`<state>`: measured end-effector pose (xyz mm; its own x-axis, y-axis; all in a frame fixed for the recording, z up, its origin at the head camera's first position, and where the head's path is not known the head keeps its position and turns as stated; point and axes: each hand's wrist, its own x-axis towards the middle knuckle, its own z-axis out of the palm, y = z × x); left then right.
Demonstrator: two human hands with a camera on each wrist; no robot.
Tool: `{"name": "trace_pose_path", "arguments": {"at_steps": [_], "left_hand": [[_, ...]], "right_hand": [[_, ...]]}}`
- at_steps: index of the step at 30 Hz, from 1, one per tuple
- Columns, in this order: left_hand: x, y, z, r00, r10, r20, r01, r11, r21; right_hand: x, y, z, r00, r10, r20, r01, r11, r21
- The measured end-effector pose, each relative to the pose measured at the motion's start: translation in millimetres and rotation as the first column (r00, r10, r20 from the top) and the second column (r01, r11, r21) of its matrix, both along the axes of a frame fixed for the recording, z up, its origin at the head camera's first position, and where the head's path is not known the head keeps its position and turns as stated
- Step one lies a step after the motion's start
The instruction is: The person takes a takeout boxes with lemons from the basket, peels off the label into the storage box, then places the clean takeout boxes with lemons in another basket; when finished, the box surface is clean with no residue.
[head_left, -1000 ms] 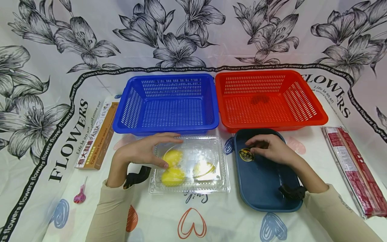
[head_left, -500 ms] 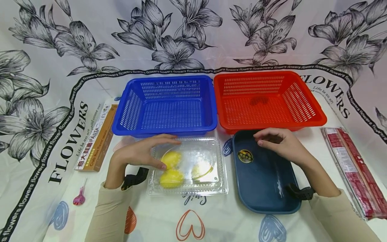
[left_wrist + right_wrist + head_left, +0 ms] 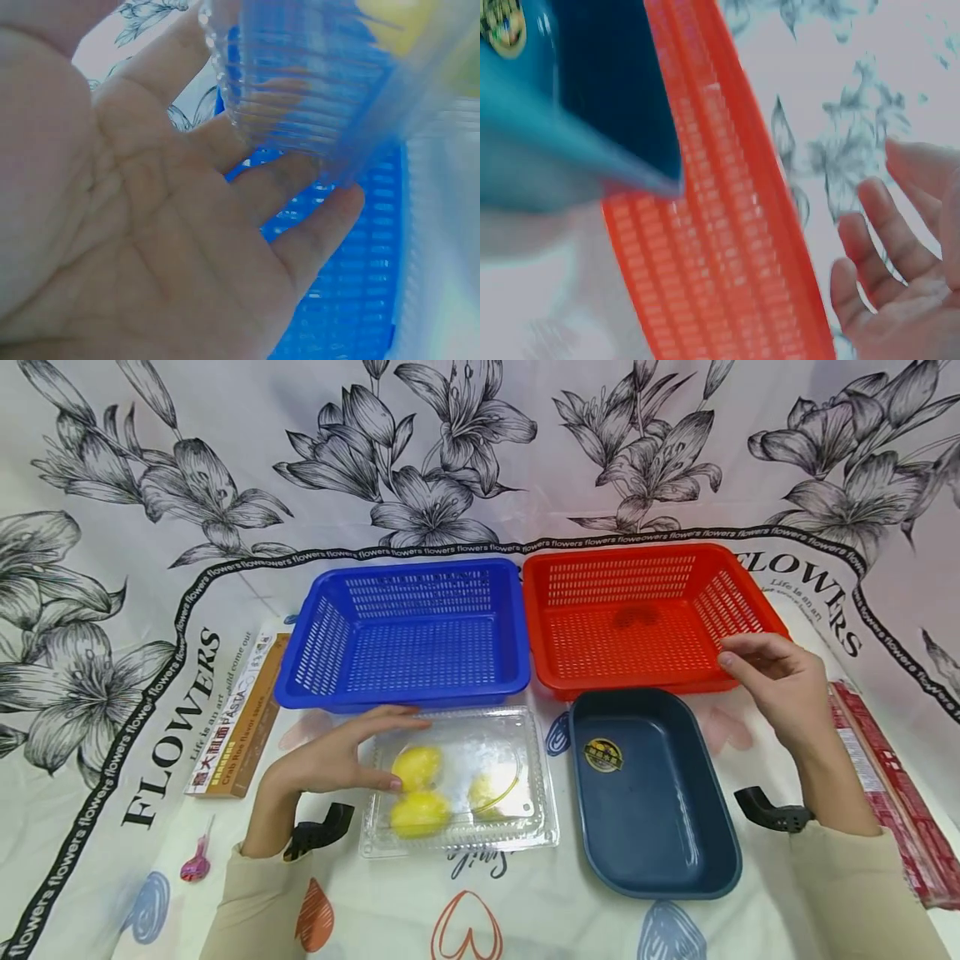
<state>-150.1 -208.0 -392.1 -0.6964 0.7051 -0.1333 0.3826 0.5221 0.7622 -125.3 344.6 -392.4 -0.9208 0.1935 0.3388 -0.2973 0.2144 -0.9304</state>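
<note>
A clear plastic container (image 3: 491, 735) holds several yellow lemon-like fruits (image 3: 420, 812) under its lid. My left hand (image 3: 330, 760) lies over the container's left side, fingers spread towards its far edge and thumb above the fruits. In the left wrist view, fingers (image 3: 315, 236) reach along the ribbed wall; whether they press on it I cannot tell. My right hand (image 3: 783, 689) is in the air by the red basket's front right corner, holding nothing, fingers loosely bent. Left of it stands a dark blue tray (image 3: 645, 810) with a round gold sticker.
Behind stand a blue basket (image 3: 401, 697) and a red basket (image 3: 637, 681), side by side. A pasta box (image 3: 243, 727) and a wrapped lollipop (image 3: 197, 864) lie on the left. A long red-and-white packet (image 3: 892, 785) lies at the right, partly behind my right forearm.
My right hand has left the space over the dark blue tray, moving right and away from me towards the red basket's corner. My left hand keeps its place at the container.
</note>
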Motion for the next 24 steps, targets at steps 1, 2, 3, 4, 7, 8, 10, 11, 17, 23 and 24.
{"name": "trace_pose_path", "arguments": {"at_steps": [1,2,3,4,7,8,10,11,17,23,24], "left_hand": [[1.2,-0.7,-1.3,1.0,0.013,0.002,-0.013,1.0,0.005],[2.6,-1.4,-2.6,1.0,0.028,0.005,-0.028,1.0,0.008],[4.0,-2.3,-3.8,0.999,0.042,0.01,-0.042,0.999,0.012],[5.4,-3.6,-5.2,0.998,0.057,0.015,-0.057,0.998,0.013],[9.4,-6.7,-9.1,0.996,0.089,0.032,-0.09,0.995,0.036],[10.6,-7.7,-10.2,0.995,0.097,0.039,-0.098,0.994,0.045],[12.0,-9.5,-12.8,0.993,0.105,0.047,-0.108,0.992,0.069],[12.8,-10.2,-13.7,0.993,0.109,0.052,-0.113,0.99,0.086],[18.9,-13.5,-16.3,0.987,0.14,0.08,-0.15,0.979,0.139],[28.4,-17.0,-15.4,0.975,0.168,0.144,-0.185,0.976,0.112],[29.9,-17.2,-15.2,0.974,0.17,0.152,-0.187,0.977,0.105]], "right_hand": [[-0.8,4,-0.9,0.998,-0.067,0.016,0.066,0.997,0.035],[-1.6,8,-1.8,0.99,-0.137,0.035,0.134,0.987,0.085],[-2.6,11,-3.1,0.979,-0.199,0.052,0.191,0.973,0.127],[-3.7,14,-4.4,0.965,-0.253,0.067,0.239,0.957,0.166],[-7.2,21,-8.5,0.925,-0.368,0.097,0.338,0.912,0.234],[-8.6,23,-9.9,0.916,-0.39,0.095,0.359,0.902,0.241],[-10.6,26,-12.3,0.9,-0.427,0.088,0.393,0.882,0.26],[-11.1,28,-13.3,0.893,-0.441,0.088,0.405,0.873,0.272],[-15.0,39,-21.7,0.887,-0.459,0.055,0.419,0.85,0.32],[-18.5,48,-32.5,0.903,-0.428,0.032,0.384,0.839,0.386],[-19.0,49,-34.0,0.903,-0.428,0.043,0.378,0.837,0.396]]}}
